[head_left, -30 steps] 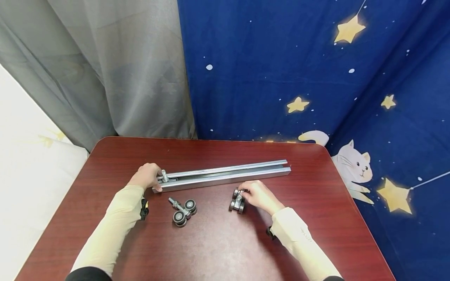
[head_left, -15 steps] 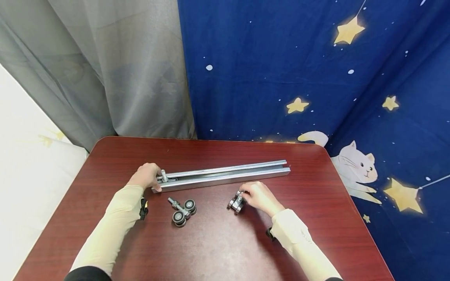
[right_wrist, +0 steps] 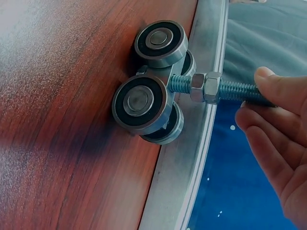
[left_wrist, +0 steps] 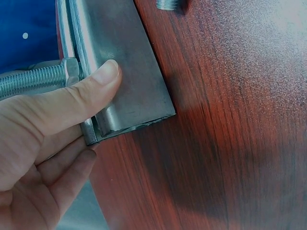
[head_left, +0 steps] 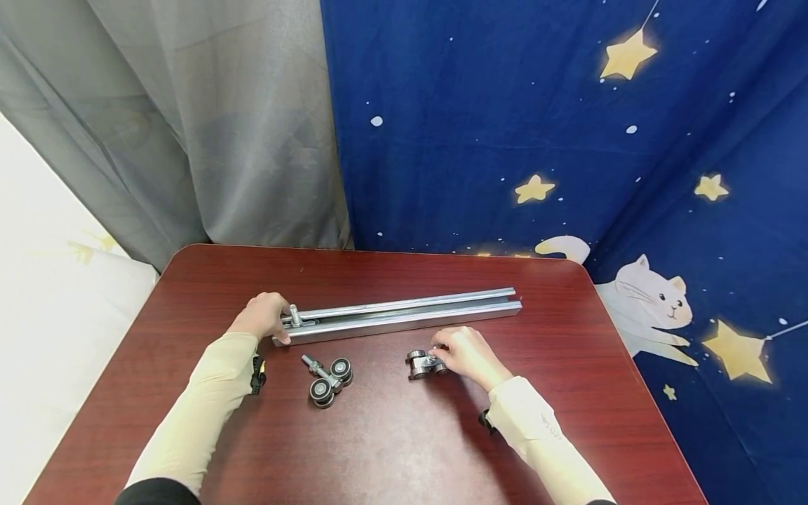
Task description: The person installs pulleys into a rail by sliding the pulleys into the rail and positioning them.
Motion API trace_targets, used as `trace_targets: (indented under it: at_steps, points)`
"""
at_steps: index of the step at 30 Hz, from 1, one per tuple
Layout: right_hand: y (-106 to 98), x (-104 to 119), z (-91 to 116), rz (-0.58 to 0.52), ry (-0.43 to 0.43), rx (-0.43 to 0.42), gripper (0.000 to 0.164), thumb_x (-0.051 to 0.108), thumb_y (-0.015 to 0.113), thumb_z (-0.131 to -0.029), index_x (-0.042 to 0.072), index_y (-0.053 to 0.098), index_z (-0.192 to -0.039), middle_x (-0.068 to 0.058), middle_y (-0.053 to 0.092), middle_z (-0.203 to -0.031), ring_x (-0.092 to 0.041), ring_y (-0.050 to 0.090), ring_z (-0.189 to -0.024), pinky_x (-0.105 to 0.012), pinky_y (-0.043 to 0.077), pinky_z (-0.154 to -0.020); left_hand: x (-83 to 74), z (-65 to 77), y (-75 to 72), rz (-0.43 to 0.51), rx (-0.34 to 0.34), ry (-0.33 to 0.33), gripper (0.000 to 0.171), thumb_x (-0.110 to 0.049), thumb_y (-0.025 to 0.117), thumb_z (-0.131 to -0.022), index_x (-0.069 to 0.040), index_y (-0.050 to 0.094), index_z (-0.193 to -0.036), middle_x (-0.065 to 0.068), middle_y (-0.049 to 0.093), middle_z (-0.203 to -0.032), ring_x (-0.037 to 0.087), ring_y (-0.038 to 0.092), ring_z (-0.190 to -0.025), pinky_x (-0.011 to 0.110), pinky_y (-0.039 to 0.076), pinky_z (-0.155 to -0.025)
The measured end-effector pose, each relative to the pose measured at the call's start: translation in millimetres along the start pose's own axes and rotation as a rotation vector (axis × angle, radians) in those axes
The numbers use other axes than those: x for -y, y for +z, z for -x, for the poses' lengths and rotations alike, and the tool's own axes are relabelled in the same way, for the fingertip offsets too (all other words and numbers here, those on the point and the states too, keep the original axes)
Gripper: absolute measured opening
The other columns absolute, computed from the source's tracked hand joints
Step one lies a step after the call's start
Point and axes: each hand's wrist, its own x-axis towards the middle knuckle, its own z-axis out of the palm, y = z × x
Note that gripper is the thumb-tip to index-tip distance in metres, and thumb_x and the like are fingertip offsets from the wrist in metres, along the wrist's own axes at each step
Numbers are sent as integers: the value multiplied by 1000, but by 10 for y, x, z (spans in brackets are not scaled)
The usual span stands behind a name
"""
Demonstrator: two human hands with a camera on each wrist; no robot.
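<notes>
My left hand point(head_left: 261, 317) grips the left end of a long metal track point(head_left: 404, 322), thumb on the near wall and fingers beyond, as the left wrist view shows. A threaded bolt point(left_wrist: 33, 81) with a nut stands up from the slot at that end, close by the thumb. My right hand point(head_left: 468, 356) pinches the tip of another bolt point(right_wrist: 240, 92), which belongs to a wheeled trolley roller point(head_left: 421, 365). Its wheels point(right_wrist: 139, 103) sit low over the table, just in front of the track. A second trolley roller point(head_left: 332, 382) lies on its side between the hands.
The reddish-brown wooden table point(head_left: 379, 456) carries everything. Behind it hang a grey curtain point(head_left: 265, 140) and a blue curtain point(head_left: 454, 140) with stars and a cat.
The trolley roller in my right hand has turned about its bolt, its wheels swinging round to the left. My left hand and the track stay in place.
</notes>
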Motion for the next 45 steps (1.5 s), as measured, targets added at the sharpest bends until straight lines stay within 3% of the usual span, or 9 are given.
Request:
trace_targets:
  at_steps: [10, 18, 30, 38, 45]
  points:
    - [81, -25, 34, -14, 6, -12, 9, 17, 72, -74, 12, 69, -80, 5, 67, -77, -10, 63, -68, -26, 49, -61, 2, 11, 18, -1, 5, -2, 57, -14, 86, -52, 6, 65, -101, 23, 62, -103, 41, 55, -94, 53, 44, -79]
    - [157, -43, 95, -59, 16, -88, 12, 16, 74, -73, 13, 68, -82, 4, 67, -79, -7, 62, -69, -24, 49, -62, 1, 18, 26, 5, 1, -5, 56, -14, 86, -52, 6, 66, -100, 24, 62, -104, 42, 54, -95, 53, 44, -80]
    - [200, 6, 137, -103, 120, -189, 14, 14, 76, -70, 12, 68, -81, 6, 67, -70, -3, 60, -60, -18, 47, -55, 10, 6, 21, 11, -4, 4, 56, -14, 86, -52, 6, 66, -100, 25, 62, -104, 42, 55, -94, 53, 44, -79]
    - [243, 8, 128, -122, 96, -268, 11, 10, 76, -69, 9, 67, -76, 5, 66, -67, -4, 60, -58, -17, 47, -54, 32, -14, 19, 2, 4, 4, 56, -14, 86, -52, 6, 66, -99, 23, 63, -103, 41, 55, -95, 53, 44, -79]
    - [250, -19, 140, -65, 72, -299, 12, 9, 77, -67, 11, 68, -75, 6, 66, -67, -4, 58, -56, -20, 46, -52, 13, -10, 9, -2, 14, 4, 57, -15, 86, -52, 5, 66, -100, 23, 63, -103, 42, 55, -95, 53, 44, -80]
